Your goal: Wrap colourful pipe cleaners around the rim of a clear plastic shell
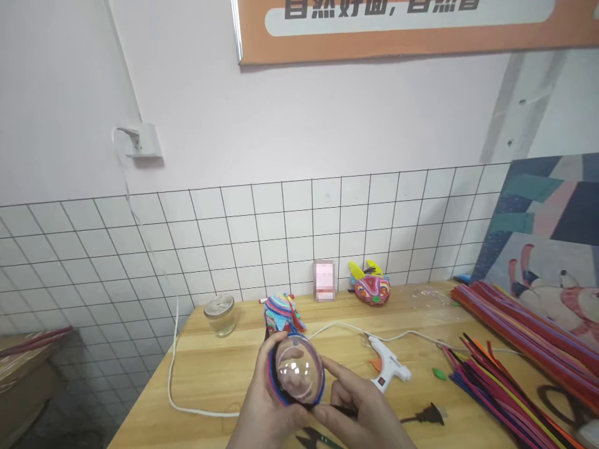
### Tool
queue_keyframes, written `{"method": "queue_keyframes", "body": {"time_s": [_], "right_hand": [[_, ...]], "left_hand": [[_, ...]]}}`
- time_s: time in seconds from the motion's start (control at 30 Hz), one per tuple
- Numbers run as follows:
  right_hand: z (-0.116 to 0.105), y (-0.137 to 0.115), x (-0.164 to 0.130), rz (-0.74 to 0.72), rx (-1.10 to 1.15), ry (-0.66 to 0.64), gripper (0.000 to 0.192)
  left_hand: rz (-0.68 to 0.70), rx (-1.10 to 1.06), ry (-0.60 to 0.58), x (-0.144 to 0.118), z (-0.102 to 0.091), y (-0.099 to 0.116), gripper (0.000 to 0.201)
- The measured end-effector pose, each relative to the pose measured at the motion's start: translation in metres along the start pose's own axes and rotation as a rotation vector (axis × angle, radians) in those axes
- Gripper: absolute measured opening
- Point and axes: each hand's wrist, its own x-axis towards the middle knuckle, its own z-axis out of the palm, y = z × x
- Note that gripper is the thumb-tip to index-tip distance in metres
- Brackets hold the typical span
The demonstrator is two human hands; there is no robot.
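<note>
A clear plastic ball, its rim wrapped in blue and dark fuzzy pipe cleaner, is held low in the middle of the view. My left hand is closed around its left side, with the thumb under the lower edge. On the right, my right hand grips the rim between the index finger and the thumb; its other fingers are curled. Below the hands lie scissors, partly hidden. Just behind the ball is a striped, multicoloured pipe-cleaner figure.
A white glue gun lies right of my hands, its cord trailing back. Nearby are a black plug and a green leaf-shaped piece. Pipe-cleaner bundles cover the right side. A glass jar and a colourful eared mask stand farther back.
</note>
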Motion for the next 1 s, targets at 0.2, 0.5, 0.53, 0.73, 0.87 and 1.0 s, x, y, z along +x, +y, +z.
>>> {"method": "queue_keyframes", "body": {"time_s": [0.2, 0.5, 0.53, 0.73, 0.87, 1.0], "right_hand": [[0.001, -0.01, -0.003, 0.074, -0.061, 0.024, 0.056], [-0.001, -0.009, -0.003, 0.117, -0.12, 0.037, 0.05], [-0.001, -0.007, -0.003, 0.119, -0.107, 0.031, 0.048], [0.004, 0.003, 0.003, 0.159, -0.014, 0.035, 0.049], [0.002, 0.0, 0.006, 0.191, 0.005, 0.022, 0.052], [0.001, -0.001, 0.009, 0.195, 0.004, 0.01, 0.055]], "left_hand": [[-0.084, -0.017, -0.044, 0.016, -0.014, -0.01, 0.091], [-0.274, -0.045, -0.076, 0.009, -0.012, -0.006, 0.081], [-0.313, -0.04, -0.059, 0.01, -0.013, -0.008, 0.083], [-0.444, 0.003, -0.018, 0.011, -0.012, -0.01, 0.082], [-0.432, -0.002, -0.065, 0.005, -0.008, 0.0, 0.075], [-0.461, 0.031, -0.09, 0.003, -0.006, 0.01, 0.068]]}}
